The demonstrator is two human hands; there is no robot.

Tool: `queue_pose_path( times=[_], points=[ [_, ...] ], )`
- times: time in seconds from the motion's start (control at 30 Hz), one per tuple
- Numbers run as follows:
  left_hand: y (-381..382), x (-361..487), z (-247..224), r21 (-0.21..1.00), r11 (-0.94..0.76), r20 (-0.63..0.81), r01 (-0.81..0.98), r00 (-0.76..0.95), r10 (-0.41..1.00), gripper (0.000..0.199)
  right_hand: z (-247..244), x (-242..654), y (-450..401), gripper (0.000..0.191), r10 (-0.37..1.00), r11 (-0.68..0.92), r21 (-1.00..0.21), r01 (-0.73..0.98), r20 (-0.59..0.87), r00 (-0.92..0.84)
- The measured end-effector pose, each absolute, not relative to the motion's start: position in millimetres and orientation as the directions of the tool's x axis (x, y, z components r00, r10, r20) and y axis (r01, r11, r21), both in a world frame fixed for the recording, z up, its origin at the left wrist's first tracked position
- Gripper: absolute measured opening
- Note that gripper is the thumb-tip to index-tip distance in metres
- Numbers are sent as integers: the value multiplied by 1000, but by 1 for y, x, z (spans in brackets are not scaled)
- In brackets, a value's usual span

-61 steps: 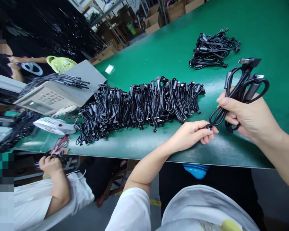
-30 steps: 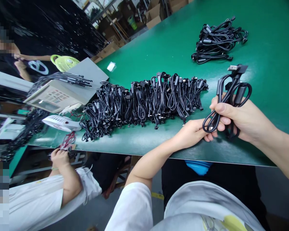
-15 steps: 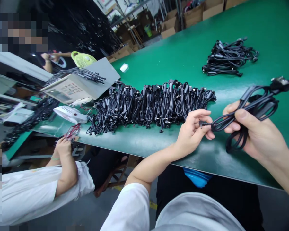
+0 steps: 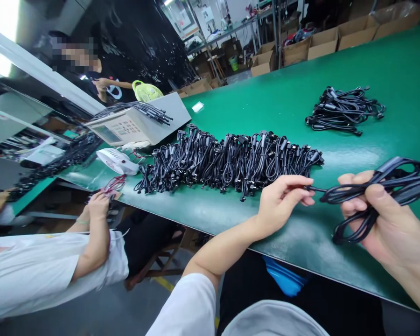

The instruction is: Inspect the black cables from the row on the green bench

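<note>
My right hand point(image 4: 394, 219) is closed around a coiled black cable point(image 4: 392, 179), held above the green table at the right. Thumb and fingers of my left hand point(image 4: 283, 200) pinch the plug at one end of this same cable, left of the coil. My fingers cover most of that plug. Just behind my left hand lies a long row of bundled black cables point(image 4: 227, 161), packed side by side. A smaller pile of coiled cables point(image 4: 345, 109) rests farther back at the right.
A beige test instrument point(image 4: 136, 123) with cables on top stands at the left, beside a white fan point(image 4: 117, 161). A co-worker's hands point(image 4: 100, 203) hold red wires at the table's near edge. Cardboard boxes point(image 4: 322, 44) line the far side.
The left fingers have closed onto the cable's plug, which earlier lay exposed by the open fingers. My right hand with the coil has moved slightly right. The whole view has shifted.
</note>
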State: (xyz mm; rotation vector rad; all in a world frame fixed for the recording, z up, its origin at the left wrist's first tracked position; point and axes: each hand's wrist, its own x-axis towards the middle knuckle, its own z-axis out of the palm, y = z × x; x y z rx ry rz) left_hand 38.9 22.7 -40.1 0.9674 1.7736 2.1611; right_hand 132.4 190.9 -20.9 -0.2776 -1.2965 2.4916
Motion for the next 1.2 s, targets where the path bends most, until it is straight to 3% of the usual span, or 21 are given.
queue_pose_path(
  times=[0.07, 0.17, 0.37, 0.77, 1.07, 1.13, 1.2],
  points=[
    [23, 37, -38, 945, -326, 173, -35, -792, 586, 46, -22, 135, 189, 23, 205, -492, -854, -171, 77, -976],
    [23, 32, -37, 887, -352, 45, -299, -703, 710, 47, -22, 138, 185, 17, 35, -415, -889, -191, 194, -980],
    [21, 31, -35, 837, -259, -105, -482, -606, 788, 46, -18, 139, 183, 13, 57, -397, -897, -195, 188, -981],
    [20, 32, -33, 810, -201, -167, -551, -546, 821, 47, -20, 139, 187, 14, 71, -422, -891, -168, 152, -986],
    [23, 38, -33, 897, -138, -162, -419, -603, 781, 50, -17, 129, 190, 16, 109, -530, -827, -187, 152, -982],
    [23, 48, -29, 943, -64, -168, -326, -635, 754, 48, -14, 127, 199, 28, 192, -469, -856, -218, 142, -971],
    [24, 53, -26, 978, 8, -147, -209, -656, 740, 47, -16, 130, 227, 42, 291, -212, -961, -175, 109, -950]
  ],
)
